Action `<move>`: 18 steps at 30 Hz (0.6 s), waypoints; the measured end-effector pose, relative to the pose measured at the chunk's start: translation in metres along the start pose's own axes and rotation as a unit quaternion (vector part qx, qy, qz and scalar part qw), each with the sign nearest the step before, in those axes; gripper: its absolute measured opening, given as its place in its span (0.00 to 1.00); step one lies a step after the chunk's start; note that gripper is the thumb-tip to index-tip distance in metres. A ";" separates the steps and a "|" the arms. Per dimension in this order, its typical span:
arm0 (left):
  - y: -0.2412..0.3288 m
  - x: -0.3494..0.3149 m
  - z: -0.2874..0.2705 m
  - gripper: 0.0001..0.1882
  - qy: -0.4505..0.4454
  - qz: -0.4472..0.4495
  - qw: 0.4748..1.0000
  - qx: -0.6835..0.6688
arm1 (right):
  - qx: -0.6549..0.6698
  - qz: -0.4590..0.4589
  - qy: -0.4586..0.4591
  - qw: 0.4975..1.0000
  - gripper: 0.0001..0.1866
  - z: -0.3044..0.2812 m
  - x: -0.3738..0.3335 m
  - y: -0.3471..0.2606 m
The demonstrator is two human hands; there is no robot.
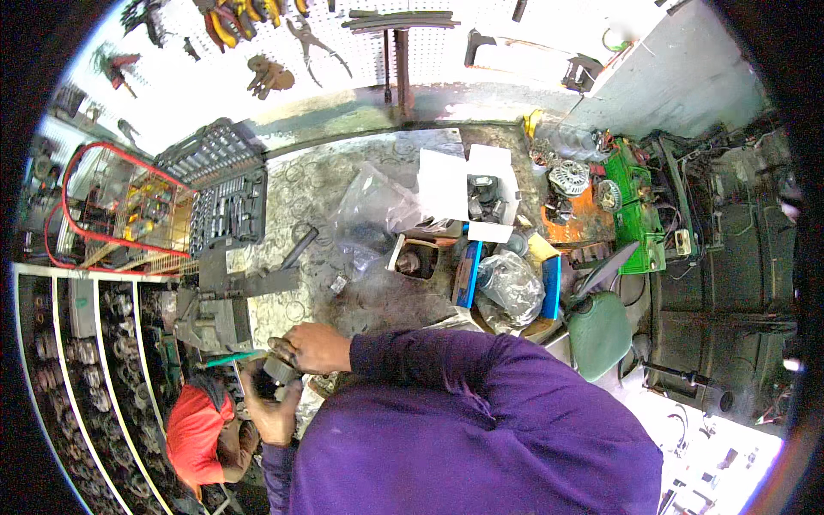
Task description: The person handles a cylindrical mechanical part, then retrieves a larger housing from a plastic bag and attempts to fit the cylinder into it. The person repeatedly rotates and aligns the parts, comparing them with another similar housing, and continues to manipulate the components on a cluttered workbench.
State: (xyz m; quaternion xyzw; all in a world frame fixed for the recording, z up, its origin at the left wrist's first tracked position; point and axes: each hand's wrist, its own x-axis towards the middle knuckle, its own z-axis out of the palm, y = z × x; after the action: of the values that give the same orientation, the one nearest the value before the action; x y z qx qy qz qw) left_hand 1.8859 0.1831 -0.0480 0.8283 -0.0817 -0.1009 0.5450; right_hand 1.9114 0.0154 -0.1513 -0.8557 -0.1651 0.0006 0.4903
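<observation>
Just in front of the bench's near left edge, both my hands are at a grey, ribbed, roughly cylindrical metal part [279,371]. My left hand [276,415] cups it from below, its fingers curled round a dark portion. From the right, my right hand [316,348] reaches across, fingers closed on its upper end. The exact kind of part cannot be made out, and the fingers hide some of it. A heavy bench vise [213,319] stands just beyond my hands to the left.
An open socket set [227,210] lies at the back left. Mid-bench are a plastic bag [373,206], a white box [442,184] and a blue-sided box [467,273]. An alternator [568,178] sits beside green crates [639,223]. Another person in red [193,433] crouches at lower left.
</observation>
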 end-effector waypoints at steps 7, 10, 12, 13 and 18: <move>-0.021 0.040 0.032 0.29 -0.067 0.105 0.991 0.039 | 0.004 0.118 -0.002 0.993 0.16 -0.033 -0.014 0.030; -0.034 0.060 0.041 0.22 -0.064 -0.366 0.827 -0.422 | -0.041 0.015 0.135 0.990 0.26 -0.075 -0.011 0.017; -0.033 0.075 0.053 0.23 -0.121 -0.307 0.825 -0.459 | -0.074 -0.008 0.114 0.991 0.24 -0.099 -0.001 0.017; -0.029 0.078 0.057 0.23 -0.104 -0.308 0.811 -0.486 | -0.081 -0.006 0.115 0.990 0.22 -0.105 0.001 0.020; 0.000 0.098 0.071 0.32 -0.117 -0.014 0.992 -0.041 | -0.022 0.064 0.089 0.994 0.19 -0.081 0.002 0.080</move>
State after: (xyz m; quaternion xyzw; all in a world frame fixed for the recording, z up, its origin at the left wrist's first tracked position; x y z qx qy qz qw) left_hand 1.9626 0.0963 -0.0833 0.7886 -0.1289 -0.2081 0.5641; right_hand 1.9493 -0.0892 -0.1756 -0.8718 -0.0653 -0.0480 0.4832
